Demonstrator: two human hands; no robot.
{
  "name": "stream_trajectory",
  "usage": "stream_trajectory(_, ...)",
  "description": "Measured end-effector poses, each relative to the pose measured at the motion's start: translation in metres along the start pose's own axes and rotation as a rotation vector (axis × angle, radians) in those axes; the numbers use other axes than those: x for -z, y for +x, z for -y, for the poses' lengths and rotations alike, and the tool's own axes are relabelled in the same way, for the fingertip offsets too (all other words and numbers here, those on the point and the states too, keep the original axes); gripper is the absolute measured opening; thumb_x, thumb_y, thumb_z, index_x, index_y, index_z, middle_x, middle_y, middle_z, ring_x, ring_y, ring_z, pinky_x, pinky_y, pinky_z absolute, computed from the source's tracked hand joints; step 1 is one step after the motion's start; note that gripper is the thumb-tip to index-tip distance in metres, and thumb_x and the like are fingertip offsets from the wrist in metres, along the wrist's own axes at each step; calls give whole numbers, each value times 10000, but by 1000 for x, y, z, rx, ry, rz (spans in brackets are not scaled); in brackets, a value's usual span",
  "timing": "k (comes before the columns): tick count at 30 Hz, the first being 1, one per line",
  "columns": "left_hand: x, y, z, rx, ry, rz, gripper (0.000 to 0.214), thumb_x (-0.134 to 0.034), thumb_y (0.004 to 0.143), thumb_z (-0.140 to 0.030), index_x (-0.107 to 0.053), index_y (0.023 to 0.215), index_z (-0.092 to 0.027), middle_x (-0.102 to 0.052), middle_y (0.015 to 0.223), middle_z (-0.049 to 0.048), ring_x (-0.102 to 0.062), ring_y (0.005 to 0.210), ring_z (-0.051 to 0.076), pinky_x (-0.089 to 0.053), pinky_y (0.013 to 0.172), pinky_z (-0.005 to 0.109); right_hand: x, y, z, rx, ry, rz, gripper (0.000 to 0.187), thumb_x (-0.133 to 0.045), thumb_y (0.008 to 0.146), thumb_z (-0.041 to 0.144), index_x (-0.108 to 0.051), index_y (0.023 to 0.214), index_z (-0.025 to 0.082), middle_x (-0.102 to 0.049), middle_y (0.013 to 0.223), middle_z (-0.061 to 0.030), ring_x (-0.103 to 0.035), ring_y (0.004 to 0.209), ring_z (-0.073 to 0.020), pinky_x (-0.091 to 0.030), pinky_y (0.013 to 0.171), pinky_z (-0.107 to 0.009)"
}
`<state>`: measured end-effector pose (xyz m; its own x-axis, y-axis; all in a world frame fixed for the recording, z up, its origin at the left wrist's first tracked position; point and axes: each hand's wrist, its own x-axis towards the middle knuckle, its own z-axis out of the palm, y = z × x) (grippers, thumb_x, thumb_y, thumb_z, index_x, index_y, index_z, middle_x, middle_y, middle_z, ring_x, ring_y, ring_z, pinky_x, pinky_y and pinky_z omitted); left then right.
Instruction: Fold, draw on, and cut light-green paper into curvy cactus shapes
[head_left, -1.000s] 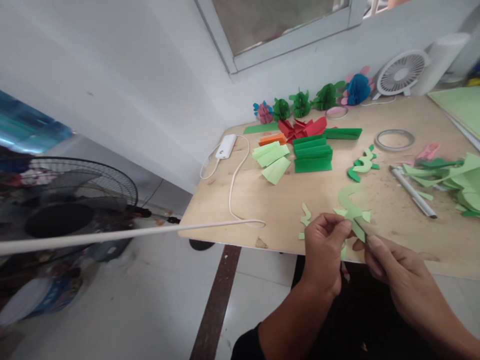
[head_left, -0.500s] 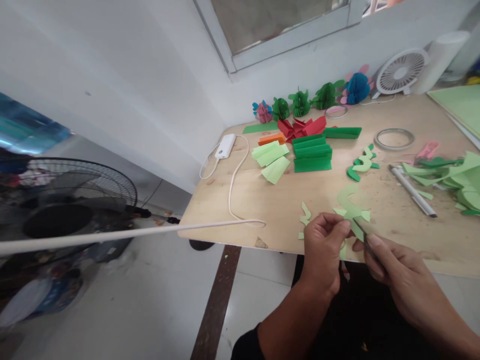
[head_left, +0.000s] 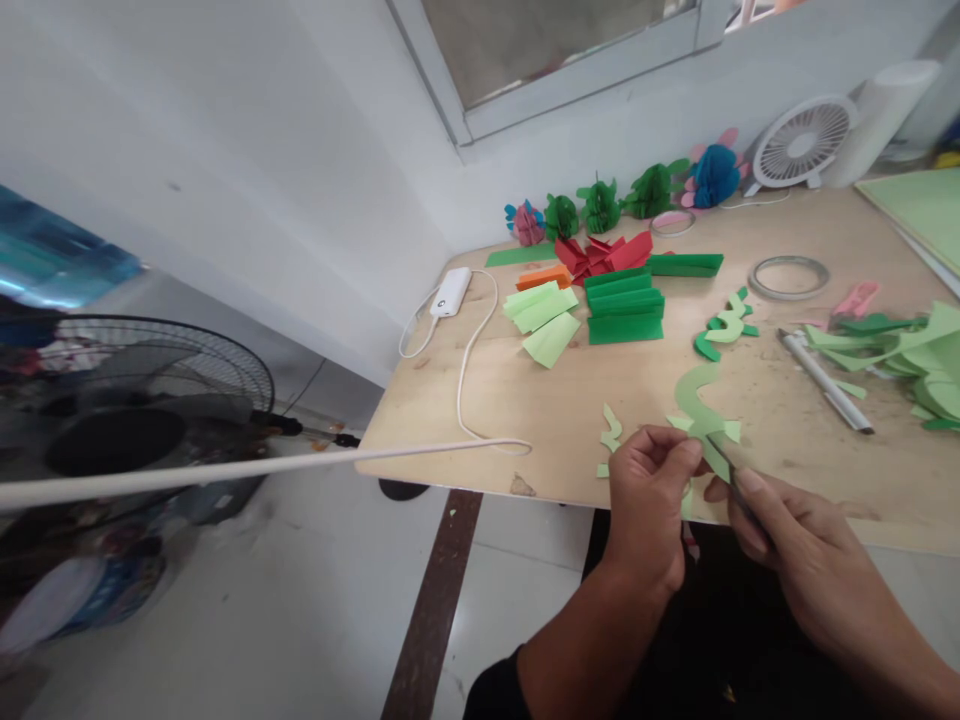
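Observation:
My left hand (head_left: 651, 490) pinches a curved, light green paper strip (head_left: 694, 390) between thumb and fingers at the table's front edge. The strip's wavy upper end sticks out beyond the fingertips. Closed round a slim dark-bladed tool (head_left: 721, 452), my right hand (head_left: 787, 540) holds its tip against the lower part of the strip. Most of the tool is hidden by the fingers, so I cannot tell its exact kind. Small light green paper scraps (head_left: 610, 428) lie left of my left hand.
Folded dark green paper (head_left: 626, 310), light green folded pieces (head_left: 551, 338) and red paper (head_left: 604, 258) lie mid-table. A white marker (head_left: 829, 385) and a heap of green offcuts (head_left: 930, 365) are on the right. A white cable (head_left: 461, 380) crosses the left side.
Almost nothing differs. Both hands keep their places, with the strip and the tool shifted very slightly at most.

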<state>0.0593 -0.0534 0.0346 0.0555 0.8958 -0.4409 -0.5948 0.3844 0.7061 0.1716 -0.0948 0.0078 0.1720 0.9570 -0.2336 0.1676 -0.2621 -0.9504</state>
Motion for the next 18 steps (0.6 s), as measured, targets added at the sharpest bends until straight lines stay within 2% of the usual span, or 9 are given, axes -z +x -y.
stream_trajectory(6,0,0,-1,-5,-11,7,251,-805,620,-265,-593,702,-158,-636,665,-2,-594,647,111,-469,702,257,0,0,4,8,-13,-10,641,-479,839,764,-394,474,244,-346,442,33,-337,425,-101,-345,400,-257)
stream_trajectory(13,-1,-2,-2,-3,-29,5,249,-822,620,-260,-607,701,-163,-639,663,-10,-598,651,108,-481,732,262,0,-1,-4,8,4,-16,607,-496,874,707,-411,491,245,-393,456,26,-364,449,-111,-361,442,-269)
stream_trajectory(18,-1,-2,-2,-8,-42,10,229,-815,623,-243,-611,691,-162,-636,653,-16,-600,653,104,-486,734,258,0,0,1,5,-24,-12,630,-480,874,723,-407,470,245,-402,463,14,-374,460,-116,-375,458,-277)
